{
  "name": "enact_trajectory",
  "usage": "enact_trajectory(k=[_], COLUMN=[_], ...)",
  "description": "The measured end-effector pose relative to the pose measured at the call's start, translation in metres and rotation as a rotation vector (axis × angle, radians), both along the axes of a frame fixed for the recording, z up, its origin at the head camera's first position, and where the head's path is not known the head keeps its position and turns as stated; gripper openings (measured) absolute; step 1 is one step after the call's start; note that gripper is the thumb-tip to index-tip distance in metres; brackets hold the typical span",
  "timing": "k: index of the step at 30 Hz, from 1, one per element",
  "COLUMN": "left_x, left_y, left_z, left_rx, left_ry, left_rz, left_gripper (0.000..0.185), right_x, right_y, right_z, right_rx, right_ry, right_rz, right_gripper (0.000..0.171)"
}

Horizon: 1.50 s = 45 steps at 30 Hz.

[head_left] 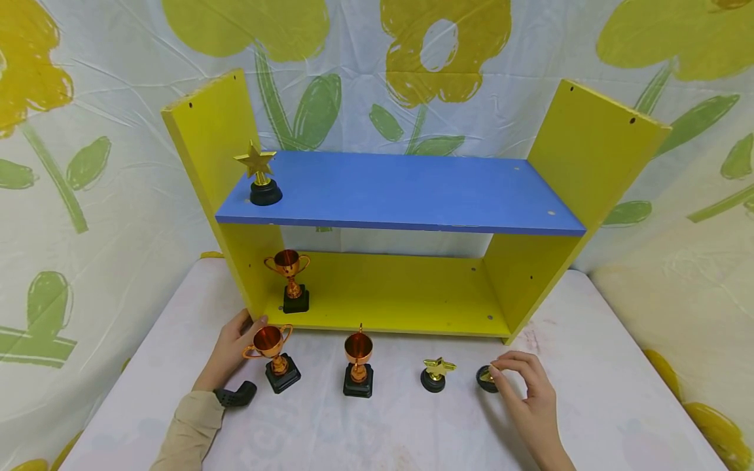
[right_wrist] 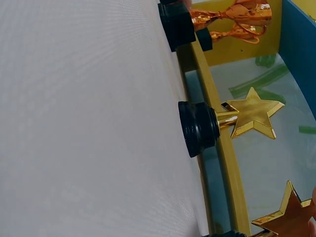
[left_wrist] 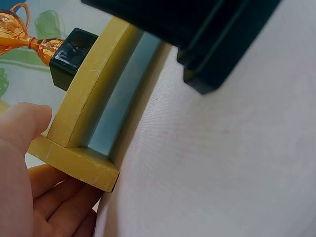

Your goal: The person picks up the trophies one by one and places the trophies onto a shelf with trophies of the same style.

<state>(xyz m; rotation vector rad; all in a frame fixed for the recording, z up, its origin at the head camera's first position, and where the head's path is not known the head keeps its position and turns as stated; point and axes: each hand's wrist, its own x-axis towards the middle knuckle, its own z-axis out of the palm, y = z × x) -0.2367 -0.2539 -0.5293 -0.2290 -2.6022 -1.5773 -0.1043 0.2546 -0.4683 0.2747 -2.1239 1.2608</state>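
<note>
My left hand [head_left: 228, 347] grips the lower left corner of a yellow and blue shelf [head_left: 400, 190]; in the left wrist view the thumb [left_wrist: 29, 123] lies on one side of the corner, fingers on the other. At the table's right, my right hand [head_left: 530, 396] pinches a gold star trophy [right_wrist: 292, 217] with a black base. A second star trophy [head_left: 434, 375] stands to its left. Two bronze cup trophies stand farther left: one cup trophy [head_left: 359, 358] near the middle, the other cup trophy [head_left: 277, 356] beside my left hand.
On the blue board a gold star trophy [head_left: 263, 183] stands at the left end. Below it, a bronze cup trophy [head_left: 293, 288] is on the yellow bottom board [head_left: 389, 294]. A flowered cloth [head_left: 365, 98] hangs behind; a pale cloth covers the table [head_left: 377, 438].
</note>
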Motion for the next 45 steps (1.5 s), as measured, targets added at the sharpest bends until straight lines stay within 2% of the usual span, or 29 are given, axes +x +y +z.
enact_trajectory(k=[3, 7, 9, 16, 19, 22, 31, 45], left_x=[0.0, 0.0, 0.0, -0.001, 0.0, 0.0, -0.001, 0.0], left_y=[0.0, -0.001, -0.001, -0.001, -0.001, -0.001, -0.001, 0.0], left_z=[0.0, -0.001, -0.001, 0.0, -0.001, 0.0, -0.002, -0.001], left_rx=[-0.011, -0.031, -0.035, -0.02, -0.011, -0.014, -0.024, -0.025], left_ry=[-0.004, -0.005, -0.004, -0.015, -0.021, -0.019, -0.015, -0.021], left_rz=[0.005, 0.007, 0.007, -0.001, 0.001, -0.003, 0.0, 0.005], left_gripper=[0.056, 0.056, 0.056, 0.058, 0.059, 0.06, 0.058, 0.058], right_x=[0.002, 0.002, 0.001, -0.01, -0.011, -0.011, -0.008, -0.01], right_y=[-0.002, -0.002, 0.0, 0.015, 0.018, 0.018, 0.017, 0.018], right_z=[0.005, 0.005, 0.001, -0.027, -0.032, -0.032, -0.028, -0.029], right_rx=[-0.007, -0.012, -0.015, 0.016, 0.03, 0.033, 0.029, 0.031], right_ry=[-0.071, -0.089, -0.072, 0.022, 0.047, 0.043, -0.069, -0.081], right_rz=[-0.024, -0.029, -0.023, 0.009, 0.015, 0.011, -0.039, -0.053], right_gripper=[0.024, 0.023, 0.024, 0.033, 0.034, 0.034, 0.027, 0.026])
